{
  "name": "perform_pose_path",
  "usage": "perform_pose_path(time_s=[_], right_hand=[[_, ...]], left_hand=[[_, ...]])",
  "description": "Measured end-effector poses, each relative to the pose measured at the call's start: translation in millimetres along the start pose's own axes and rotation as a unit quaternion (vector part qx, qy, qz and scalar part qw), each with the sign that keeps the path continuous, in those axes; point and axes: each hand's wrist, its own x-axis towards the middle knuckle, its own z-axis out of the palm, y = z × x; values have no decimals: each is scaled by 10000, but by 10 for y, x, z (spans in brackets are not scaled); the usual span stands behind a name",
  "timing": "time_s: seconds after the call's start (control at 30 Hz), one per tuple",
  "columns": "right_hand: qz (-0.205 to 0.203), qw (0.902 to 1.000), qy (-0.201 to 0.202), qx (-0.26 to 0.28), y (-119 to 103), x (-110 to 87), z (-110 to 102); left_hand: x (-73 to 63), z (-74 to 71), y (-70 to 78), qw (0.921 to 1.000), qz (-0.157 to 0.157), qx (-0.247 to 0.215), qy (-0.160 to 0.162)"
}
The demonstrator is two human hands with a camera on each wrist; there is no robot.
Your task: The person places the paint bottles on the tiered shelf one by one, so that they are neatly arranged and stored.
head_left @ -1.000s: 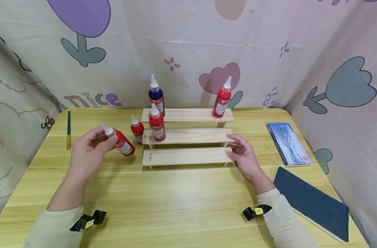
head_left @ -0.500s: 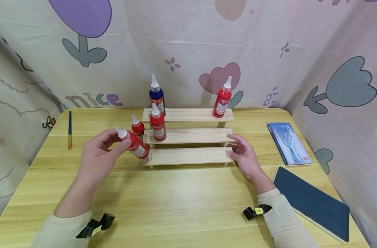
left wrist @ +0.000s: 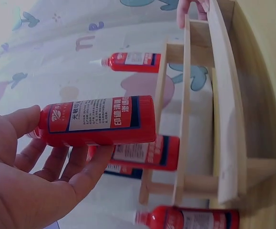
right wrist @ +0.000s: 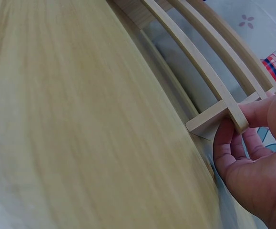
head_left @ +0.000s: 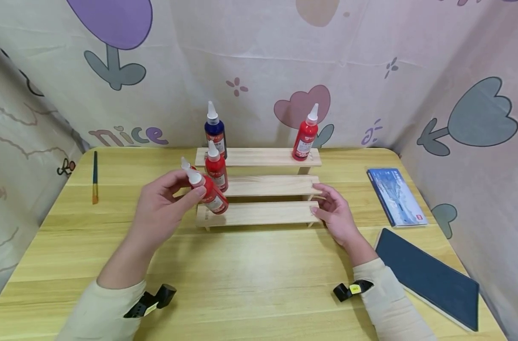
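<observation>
My left hand (head_left: 163, 206) holds a red bottle (head_left: 215, 198) with a white pointed cap, tilted, over the left end of the lowest board. The three-tier wooden rack (head_left: 267, 214) stands on the table, and my right hand (head_left: 337, 215) grips its right end; in the right wrist view, thumb and fingers close around the end of a board. Another red bottle (head_left: 217, 171) stands at the left of the middle tier. On the top tier are a dark blue bottle (head_left: 215, 130) at left and a red bottle (head_left: 305, 139) at right.
A further red bottle (left wrist: 195, 218) stands left of the rack, mostly hidden behind my left hand in the head view. A paintbrush (head_left: 95, 177) lies at the far left. At right lie a blue-white box (head_left: 397, 196) and a dark notebook (head_left: 427, 279). Patterned cloth (head_left: 259, 57) hangs behind.
My left hand has carried the red bottle rightward, from beside the rack to over the lowest board's left end. My right hand has stayed on the rack's right end.
</observation>
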Motion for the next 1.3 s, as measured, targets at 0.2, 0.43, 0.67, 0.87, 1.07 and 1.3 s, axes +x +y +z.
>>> perform_pose_path(time_s=[0.2,0.43,0.67,0.87,1.07,1.3], right_hand=[[-43,10000,-39,-20,2,5,-3],[-87,9999,-70,9,5,2,-14],[-51,10000,-71,-30,-8,7,-10],[-30,10000,-51,-69,-5,10,-7],[-36,10000,-36,-14,0,14,-5],[1,10000,-40,26,7,20,-13]], left_hand=[[98,120,51,9992,296,-150,-214],[214,318,148,9971,451,-257,-554],[332,565,209,9946,390,-121,-955],[474,776,177,9925,412,64,-1148],[628,956,160,9920,159,227,-1235],[805,1148,153,9906,-156,450,-1285]])
